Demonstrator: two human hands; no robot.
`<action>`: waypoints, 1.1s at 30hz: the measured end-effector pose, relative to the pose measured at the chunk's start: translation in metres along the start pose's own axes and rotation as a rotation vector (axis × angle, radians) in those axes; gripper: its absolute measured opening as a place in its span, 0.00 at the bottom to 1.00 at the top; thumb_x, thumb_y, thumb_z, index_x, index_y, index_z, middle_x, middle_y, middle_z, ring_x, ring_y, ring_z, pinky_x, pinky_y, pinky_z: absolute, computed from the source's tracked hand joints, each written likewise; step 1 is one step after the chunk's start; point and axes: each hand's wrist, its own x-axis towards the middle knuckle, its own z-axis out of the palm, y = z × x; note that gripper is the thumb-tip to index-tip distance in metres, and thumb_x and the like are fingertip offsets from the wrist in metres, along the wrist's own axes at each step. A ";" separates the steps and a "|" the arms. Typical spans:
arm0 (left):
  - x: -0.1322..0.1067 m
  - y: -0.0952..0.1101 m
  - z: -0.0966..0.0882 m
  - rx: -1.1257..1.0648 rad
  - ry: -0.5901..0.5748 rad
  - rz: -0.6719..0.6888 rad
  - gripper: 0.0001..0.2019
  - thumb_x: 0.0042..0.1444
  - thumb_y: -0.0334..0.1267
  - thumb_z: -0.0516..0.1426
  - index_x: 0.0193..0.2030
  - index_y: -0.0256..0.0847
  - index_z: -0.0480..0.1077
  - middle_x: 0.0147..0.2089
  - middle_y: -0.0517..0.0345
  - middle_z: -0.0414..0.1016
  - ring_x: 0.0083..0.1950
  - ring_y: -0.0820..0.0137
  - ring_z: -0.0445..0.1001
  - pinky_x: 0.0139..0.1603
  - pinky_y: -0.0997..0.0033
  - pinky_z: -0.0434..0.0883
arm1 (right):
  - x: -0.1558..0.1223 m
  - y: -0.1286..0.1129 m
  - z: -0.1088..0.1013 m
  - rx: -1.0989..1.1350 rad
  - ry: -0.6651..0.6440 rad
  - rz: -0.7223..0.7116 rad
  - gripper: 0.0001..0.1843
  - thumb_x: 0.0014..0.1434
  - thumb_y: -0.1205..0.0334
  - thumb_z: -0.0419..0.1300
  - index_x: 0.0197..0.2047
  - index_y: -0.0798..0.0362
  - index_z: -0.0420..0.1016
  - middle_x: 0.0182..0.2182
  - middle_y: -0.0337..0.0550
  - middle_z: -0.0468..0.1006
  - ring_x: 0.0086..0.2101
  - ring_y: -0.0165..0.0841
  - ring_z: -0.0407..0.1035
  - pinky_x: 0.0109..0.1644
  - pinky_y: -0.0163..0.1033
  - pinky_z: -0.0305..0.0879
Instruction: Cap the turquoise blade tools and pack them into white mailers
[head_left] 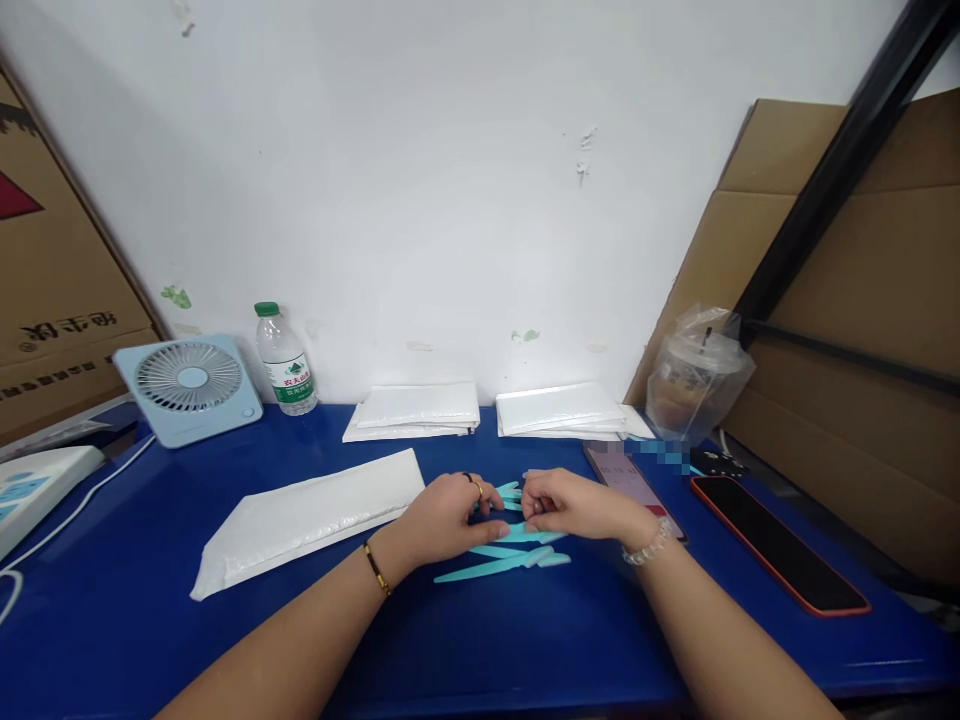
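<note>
Several slim turquoise sticks, shaped like eyebrow razors [487, 570], lie loosely grouped on the blue table, with tapered ends to the left. My left hand [454, 515] reaches over the left side of the group, thumb and bent fingers apart around the sticks. Facing it, my right hand [570, 505] has its fingers curled in and its thumb close to them, at the right side of the group. What lies between those fingertips is hidden. The sticks between the two hands are partly covered by the fingers.
A white padded envelope [322, 515] lies left of my hands. Stacks of white envelopes [416, 405] [559, 408] stand by the wall. Around them are a fan [191, 390], a water bottle [285, 360], a bagged drink [686, 385] and two phones [780, 545] [637, 490].
</note>
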 end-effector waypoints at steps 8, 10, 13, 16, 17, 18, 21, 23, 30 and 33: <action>0.004 -0.009 -0.001 0.124 0.049 -0.103 0.12 0.58 0.43 0.51 0.32 0.43 0.73 0.36 0.57 0.75 0.37 0.67 0.70 0.37 0.70 0.62 | -0.005 0.017 -0.012 -0.066 0.241 0.102 0.07 0.58 0.60 0.57 0.32 0.54 0.71 0.32 0.41 0.71 0.29 0.29 0.65 0.32 0.33 0.59; 0.004 -0.015 -0.002 0.125 0.086 -0.117 0.11 0.57 0.44 0.52 0.38 0.44 0.73 0.40 0.56 0.74 0.43 0.65 0.69 0.42 0.68 0.64 | -0.006 0.024 -0.014 -0.082 0.279 0.160 0.06 0.57 0.61 0.57 0.33 0.54 0.72 0.31 0.41 0.71 0.29 0.29 0.65 0.32 0.33 0.59; 0.003 -0.022 0.001 0.080 0.091 -0.118 0.16 0.54 0.46 0.56 0.49 0.45 0.70 0.48 0.55 0.71 0.50 0.62 0.66 0.48 0.66 0.64 | -0.009 0.025 -0.015 -0.078 0.242 0.141 0.06 0.55 0.61 0.58 0.34 0.54 0.73 0.33 0.41 0.72 0.31 0.30 0.66 0.34 0.33 0.60; 0.003 -0.026 0.008 0.041 0.065 -0.110 0.16 0.55 0.45 0.55 0.49 0.45 0.70 0.47 0.54 0.70 0.50 0.63 0.66 0.49 0.66 0.64 | -0.011 0.018 -0.013 -0.050 0.070 0.081 0.07 0.51 0.60 0.63 0.33 0.53 0.74 0.34 0.40 0.71 0.32 0.30 0.66 0.33 0.32 0.60; 0.003 -0.027 0.009 0.034 0.063 -0.105 0.15 0.56 0.44 0.55 0.48 0.44 0.71 0.47 0.54 0.70 0.50 0.63 0.66 0.49 0.66 0.64 | -0.010 0.016 -0.012 -0.054 0.012 0.075 0.07 0.49 0.60 0.64 0.32 0.53 0.75 0.33 0.40 0.71 0.31 0.30 0.66 0.32 0.32 0.60; 0.003 -0.027 0.010 0.029 0.064 -0.099 0.14 0.56 0.44 0.54 0.48 0.44 0.71 0.46 0.54 0.70 0.50 0.63 0.66 0.50 0.66 0.64 | -0.010 0.014 -0.011 -0.066 -0.032 0.072 0.07 0.47 0.61 0.65 0.31 0.54 0.75 0.31 0.39 0.71 0.30 0.29 0.65 0.31 0.32 0.59; 0.003 -0.023 0.007 0.038 0.089 -0.083 0.16 0.58 0.46 0.52 0.49 0.44 0.70 0.47 0.54 0.70 0.50 0.63 0.65 0.50 0.66 0.64 | -0.007 0.012 -0.006 -0.097 -0.074 0.059 0.04 0.48 0.63 0.64 0.28 0.54 0.74 0.28 0.38 0.71 0.27 0.28 0.64 0.29 0.31 0.57; 0.002 -0.017 0.003 0.063 0.134 -0.071 0.17 0.61 0.47 0.49 0.50 0.44 0.70 0.48 0.54 0.70 0.50 0.64 0.65 0.50 0.65 0.63 | -0.006 0.009 -0.005 -0.104 -0.031 0.049 0.03 0.50 0.64 0.62 0.28 0.54 0.73 0.28 0.38 0.71 0.27 0.28 0.63 0.28 0.31 0.56; 0.003 -0.004 -0.002 0.162 0.027 -0.026 0.14 0.62 0.44 0.48 0.38 0.43 0.73 0.35 0.58 0.75 0.39 0.67 0.70 0.42 0.66 0.61 | -0.003 0.003 -0.007 -0.049 0.172 0.055 0.05 0.57 0.62 0.56 0.32 0.53 0.70 0.25 0.36 0.70 0.25 0.27 0.62 0.28 0.31 0.55; 0.004 -0.011 -0.003 0.186 0.091 -0.081 0.14 0.62 0.42 0.48 0.35 0.43 0.74 0.38 0.56 0.75 0.42 0.65 0.68 0.42 0.66 0.61 | -0.005 0.016 -0.011 -0.045 0.260 0.121 0.06 0.58 0.61 0.56 0.32 0.54 0.70 0.26 0.38 0.71 0.26 0.27 0.63 0.29 0.31 0.56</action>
